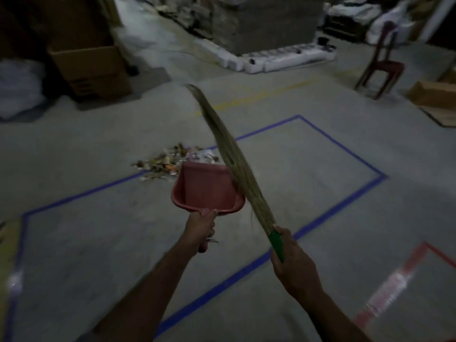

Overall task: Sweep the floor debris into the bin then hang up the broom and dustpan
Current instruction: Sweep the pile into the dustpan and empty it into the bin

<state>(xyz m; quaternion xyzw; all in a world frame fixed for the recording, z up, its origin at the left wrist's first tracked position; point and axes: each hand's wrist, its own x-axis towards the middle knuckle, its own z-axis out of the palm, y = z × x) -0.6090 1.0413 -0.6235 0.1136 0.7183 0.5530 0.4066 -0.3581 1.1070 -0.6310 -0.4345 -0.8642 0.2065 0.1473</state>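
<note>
so this looks like the start of the sweeping step: the debris pile (172,161) lies on the floor (308,193) across a blue tape line (320,213), just beyond the dustpan (206,188), which appears empty. next the pan's lip likely needs lowering beside the pile and the broom (229,156) brought round behind it. left hand (201,227) grips the dustpan handle, arm stretched forward; right hand (293,262) grips the broom's green handle, bristles raised and slanting forward-left
</note>
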